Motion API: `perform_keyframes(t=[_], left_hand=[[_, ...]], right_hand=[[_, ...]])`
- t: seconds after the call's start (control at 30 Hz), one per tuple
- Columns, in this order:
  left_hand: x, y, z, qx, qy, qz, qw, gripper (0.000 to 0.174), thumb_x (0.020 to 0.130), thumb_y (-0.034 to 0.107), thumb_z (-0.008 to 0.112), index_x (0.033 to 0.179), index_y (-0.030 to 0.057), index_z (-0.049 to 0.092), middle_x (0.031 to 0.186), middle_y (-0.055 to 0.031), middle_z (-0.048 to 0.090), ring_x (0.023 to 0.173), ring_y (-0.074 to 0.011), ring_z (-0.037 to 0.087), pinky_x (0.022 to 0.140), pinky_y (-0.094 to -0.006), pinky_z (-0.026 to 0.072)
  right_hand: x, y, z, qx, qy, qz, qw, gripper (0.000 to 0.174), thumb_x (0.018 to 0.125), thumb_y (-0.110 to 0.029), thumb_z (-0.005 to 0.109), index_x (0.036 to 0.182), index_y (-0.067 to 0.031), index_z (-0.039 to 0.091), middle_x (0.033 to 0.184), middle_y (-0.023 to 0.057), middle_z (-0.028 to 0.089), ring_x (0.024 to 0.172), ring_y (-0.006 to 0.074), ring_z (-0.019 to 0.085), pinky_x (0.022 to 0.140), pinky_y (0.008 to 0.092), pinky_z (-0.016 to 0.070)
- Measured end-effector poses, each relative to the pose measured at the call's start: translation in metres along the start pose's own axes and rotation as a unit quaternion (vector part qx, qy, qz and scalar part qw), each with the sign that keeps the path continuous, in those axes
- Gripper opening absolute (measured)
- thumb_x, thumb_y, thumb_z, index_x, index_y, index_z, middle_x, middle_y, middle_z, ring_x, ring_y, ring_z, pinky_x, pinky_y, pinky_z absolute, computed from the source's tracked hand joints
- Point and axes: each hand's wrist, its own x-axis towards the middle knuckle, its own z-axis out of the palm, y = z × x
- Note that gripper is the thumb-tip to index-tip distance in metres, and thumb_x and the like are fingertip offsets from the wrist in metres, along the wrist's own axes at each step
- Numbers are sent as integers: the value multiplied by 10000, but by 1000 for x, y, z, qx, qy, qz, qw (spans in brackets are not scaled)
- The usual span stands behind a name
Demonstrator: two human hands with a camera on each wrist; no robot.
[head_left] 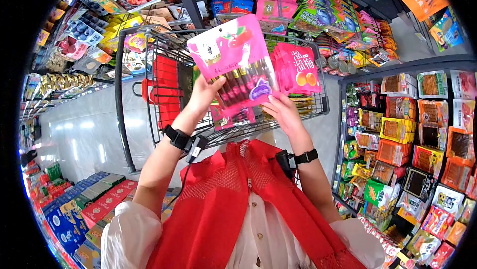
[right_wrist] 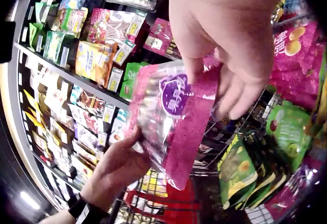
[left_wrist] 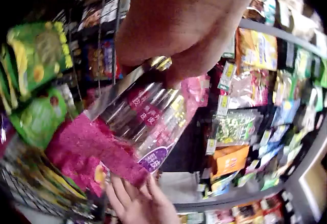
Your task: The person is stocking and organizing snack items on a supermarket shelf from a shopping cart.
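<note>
A pink snack pouch (head_left: 243, 45) with a clear window showing dark wrapped sticks is held up over the shopping cart (head_left: 121, 95). My left hand (head_left: 202, 95) grips its left edge, thumb across the front. At the lower right corner my right hand (head_left: 285, 112) pinches the pink bottom strip; in the right wrist view its thumb lies on the pouch (right_wrist: 191, 117) near a purple oval label. Just behind the right hand, pink plum bags (head_left: 298, 72) stand in the cart. Green pouches (right_wrist: 237, 173) lie beside them.
A red panel (head_left: 166, 90) is at the cart's left end. Shelves of hanging snack bags (head_left: 397, 130) rise on the right, with more bags (head_left: 323, 13) on the racks ahead. Stacked boxes (head_left: 99, 209) stand at lower left, beside the grey tiled floor (head_left: 79, 139).
</note>
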Motion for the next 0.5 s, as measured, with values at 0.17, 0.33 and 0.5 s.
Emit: perform_keyframes(t=[0.17, 0.33, 0.5], left_hand=[[10, 5, -17, 475, -194, 177, 840, 277, 719, 116, 592, 976, 31, 531, 876, -117, 577, 747, -251, 576, 668, -331, 453], [29, -86, -13, 550, -349, 112, 750, 242, 684, 150, 588, 912, 77, 557, 868, -109, 558, 781, -302, 547, 649, -385, 440], [47, -224, -14, 518, -332, 52, 786, 500, 694, 124, 550, 1162, 32, 402, 978, -190, 528, 875, -328, 524, 731, -375, 430]], right_hand=[[-27, 10, -50, 32, 149, -34, 988, 346, 796, -183, 542, 1086, -29, 432, 1050, 114, 528, 1008, 234, 503, 816, 352, 406], [-58, 29, -85, 68, 194, -30, 978, 345, 828, -151, 461, 1133, -5, 389, 1090, 138, 503, 1009, 245, 500, 828, 344, 401], [-67, 41, -98, 56, 255, 20, 965, 403, 861, -199, 422, 1184, 28, 339, 1110, 171, 487, 995, 270, 505, 839, 353, 403]])
